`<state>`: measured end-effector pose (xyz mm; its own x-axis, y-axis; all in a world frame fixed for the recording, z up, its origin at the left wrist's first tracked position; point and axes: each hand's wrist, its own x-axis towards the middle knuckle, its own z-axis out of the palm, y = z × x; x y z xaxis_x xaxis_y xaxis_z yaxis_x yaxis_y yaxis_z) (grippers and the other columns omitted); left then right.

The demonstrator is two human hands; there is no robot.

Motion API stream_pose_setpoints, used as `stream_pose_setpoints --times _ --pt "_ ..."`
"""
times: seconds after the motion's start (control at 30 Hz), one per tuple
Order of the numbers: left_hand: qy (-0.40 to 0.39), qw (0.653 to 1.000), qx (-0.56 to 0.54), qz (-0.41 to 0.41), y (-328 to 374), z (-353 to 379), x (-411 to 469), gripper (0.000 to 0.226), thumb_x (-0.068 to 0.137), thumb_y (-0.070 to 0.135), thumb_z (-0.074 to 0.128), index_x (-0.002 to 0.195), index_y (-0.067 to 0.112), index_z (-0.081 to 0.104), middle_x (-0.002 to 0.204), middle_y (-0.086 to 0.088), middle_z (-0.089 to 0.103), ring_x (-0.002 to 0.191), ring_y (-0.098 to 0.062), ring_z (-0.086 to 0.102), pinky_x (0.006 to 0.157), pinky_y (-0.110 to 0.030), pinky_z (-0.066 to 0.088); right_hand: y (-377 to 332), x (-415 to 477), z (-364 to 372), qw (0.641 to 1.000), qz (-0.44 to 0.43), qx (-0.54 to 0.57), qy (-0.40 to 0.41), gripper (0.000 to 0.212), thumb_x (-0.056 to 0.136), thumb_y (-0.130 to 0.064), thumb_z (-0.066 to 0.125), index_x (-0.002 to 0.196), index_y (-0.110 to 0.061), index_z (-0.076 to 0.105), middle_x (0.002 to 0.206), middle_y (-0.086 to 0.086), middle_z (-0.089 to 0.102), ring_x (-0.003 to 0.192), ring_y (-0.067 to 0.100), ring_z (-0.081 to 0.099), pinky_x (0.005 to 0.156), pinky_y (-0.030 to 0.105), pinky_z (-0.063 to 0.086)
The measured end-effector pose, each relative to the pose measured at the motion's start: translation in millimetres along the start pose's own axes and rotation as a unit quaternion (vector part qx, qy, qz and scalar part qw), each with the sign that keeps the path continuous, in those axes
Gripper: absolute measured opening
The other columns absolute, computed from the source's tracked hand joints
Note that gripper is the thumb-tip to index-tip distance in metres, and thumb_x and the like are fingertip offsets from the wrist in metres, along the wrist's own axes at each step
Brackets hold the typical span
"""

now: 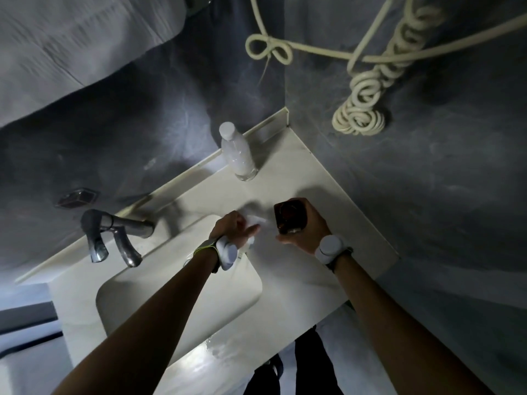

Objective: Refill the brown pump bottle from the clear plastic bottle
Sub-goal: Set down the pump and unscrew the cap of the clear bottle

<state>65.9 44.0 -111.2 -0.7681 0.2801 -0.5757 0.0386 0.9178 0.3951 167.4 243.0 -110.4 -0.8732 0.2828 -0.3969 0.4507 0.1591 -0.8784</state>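
Sink counter point(288, 269): brown pump bottle point(289, 216) inside right hand point(306, 228) grip.

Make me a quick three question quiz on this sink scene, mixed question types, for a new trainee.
1. True or false: the clear plastic bottle has its cap on and stands apart from both hands.
2. Which hand holds the brown bottle? A. left hand B. right hand C. neither
3. Fill in: the brown bottle's top looks ____, with no pump on it.

Key
1. True. It stands upright on the counter by the back ledge.
2. B. The right hand wraps it; the left hand holds something pale, too blurred to name.
3. Open.
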Motion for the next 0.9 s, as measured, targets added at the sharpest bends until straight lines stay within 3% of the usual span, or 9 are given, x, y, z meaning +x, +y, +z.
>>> stream_pose_setpoints --times 0.1,0.33,0.47,0.57,0.7,0.83,0.9 --pt "0.024 1.000 -0.015 -0.015 -0.7 -0.2 0.4 0.049 0.083 0.058 0.069 0.104 0.013 0.063 0.101 -0.002 0.067 0.101 -0.027 0.063 0.078 -0.027 0.039 5.2 2.3 -0.2 1.000 0.005 0.001 -0.004 0.072 0.061 0.005 0.097 0.118 -0.018 0.059 0.105 -0.008 0.070 0.095 0.008 0.067 0.079 0.013 0.053" --pt "0.044 0.999 -0.012 -0.007 -0.7 -9.3 3.2 0.044 0.084 0.056 0.069 0.099 0.016 0.064 0.108 -0.003 0.070 0.107 -0.028 0.065 0.090 -0.033 0.049 13.2 5.2 2.1 1.000 -0.006 -0.003 -0.015 0.076 0.058 -0.003 0.102 0.121 -0.012 0.059 0.108 -0.004 0.069 0.104 0.017 0.064 0.082 0.006 0.050" --pt "0.052 0.998 -0.028 -0.006 3.9 -17.1 4.7 0.044 0.084 0.056 0.070 0.099 0.016 0.064 0.105 -0.001 0.072 0.106 -0.025 0.066 0.084 -0.026 0.044 13.9 4.7 -2.6 0.999 0.007 0.004 -0.034 0.089 0.059 -0.001 0.101 0.135 -0.011 0.056 0.121 0.003 0.069 0.115 0.020 0.065 0.090 0.015 0.054" --pt "0.071 0.995 -0.066 -0.002 9.0 -25.8 4.7 0.042 0.082 0.054 0.073 0.101 0.016 0.065 0.099 0.002 0.072 0.098 -0.019 0.068 0.080 -0.024 0.042 11.0 2.4 -7.4 0.999 0.008 -0.008 -0.041 0.092 0.059 -0.003 0.101 0.139 -0.013 0.055 0.121 0.000 0.067 0.114 0.018 0.064 0.085 0.004 0.050" --pt "0.096 0.990 -0.104 0.002 22.5 -42.8 3.0 0.040 0.082 0.055 0.073 0.100 0.020 0.065 0.091 0.010 0.068 0.090 -0.015 0.067 0.076 -0.024 0.042 4.2 -1.1 -12.6 0.999 0.003 -0.019 -0.049 0.094 0.062 -0.004 0.101 0.142 -0.013 0.054 0.125 0.002 0.065 0.121 0.023 0.063 0.097 0.023 0.053" --pt "0.136 0.978 -0.157 0.000 38.8 -65.3 0.2 0.043 0.081 0.053 0.075 0.103 0.019 0.063 0.098 0.004 0.071 0.090 -0.017 0.069 0.087 -0.033 0.054 -11.6 -4.6 -20.1 0.997 -0.001 -0.029 -0.068 0.098 0.062 -0.011 0.102 0.146 -0.018 0.052 0.135 0.003 0.061 0.129 0.027 0.059 0.106 0.033 0.052" --pt "0.164 0.968 -0.188 0.002 46.8 -78.4 -1.9 0.046 0.079 0.053 0.077 0.105 0.019 0.060 0.103 0.001 0.070 0.081 -0.012 0.066 0.085 -0.032 0.055 -23.0 -3.9 -24.0 0.996 -0.009 -0.040 -0.078 0.101 0.062 -0.018 0.103 0.149 -0.021 0.050 0.147 0.004 0.057 0.134 0.025 0.054 0.112 0.041 0.050"
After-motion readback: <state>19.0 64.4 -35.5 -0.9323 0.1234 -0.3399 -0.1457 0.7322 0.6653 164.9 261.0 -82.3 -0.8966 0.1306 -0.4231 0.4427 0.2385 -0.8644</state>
